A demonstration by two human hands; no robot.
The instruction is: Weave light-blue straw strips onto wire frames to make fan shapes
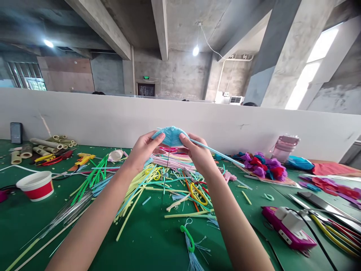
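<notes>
Above the middle of the table I hold up a light blue, fuzzy, leaf-shaped piece that looks made of chenille stems. Its left edge is pinched by my left hand, thumb in front. My right hand grips the right edge the same way; the fingers behind the piece are partly hidden. From the right side a long blue stem runs out toward the lower right. A thin wire hangs below the piece. Beneath my hands lies a heap of yellow stems and pink stems.
At left are a paper cup, bamboo pieces, a yellow glue gun and thin wires. A green-and-blue tassel lies in front. At right are a purple power strip, pliers, purple-red flowers and a pink bottle.
</notes>
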